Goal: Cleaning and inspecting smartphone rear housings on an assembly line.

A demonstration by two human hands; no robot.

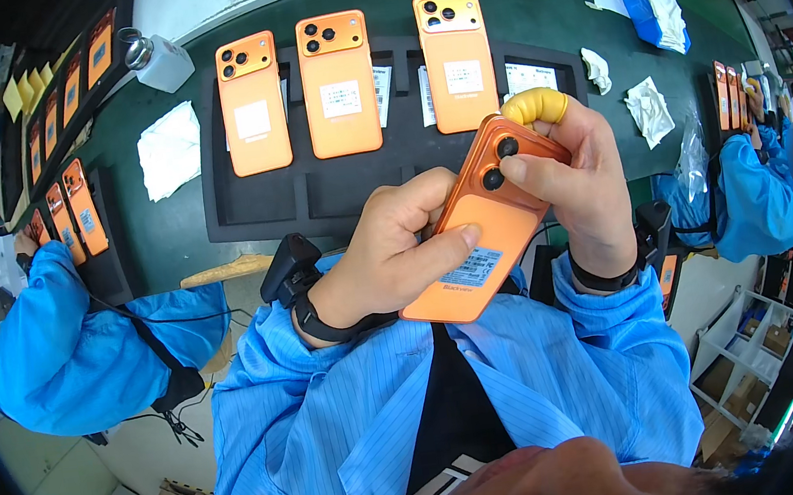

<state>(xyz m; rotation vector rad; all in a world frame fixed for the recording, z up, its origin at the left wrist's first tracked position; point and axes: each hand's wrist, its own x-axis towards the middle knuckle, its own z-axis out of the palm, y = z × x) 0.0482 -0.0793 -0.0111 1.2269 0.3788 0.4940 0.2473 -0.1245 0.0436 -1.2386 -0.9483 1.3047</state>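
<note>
Held up in front of my chest is an orange smartphone, tilted, with its back and round black camera lenses facing up. My left hand grips its lower left side, the thumb lying across the back by a printed label. At the top end, my right hand pinches the phone's upper corner. Its thumb presses on the camera area beside the lenses, and a ribbed yellow finger cot covers the index finger. Past the hands, three more orange phones lie back up on a black tray.
On the green table are white cloths, a pump bottle and a blue box with white cloth. Co-workers in blue sit at left and right, with more orange phones by them.
</note>
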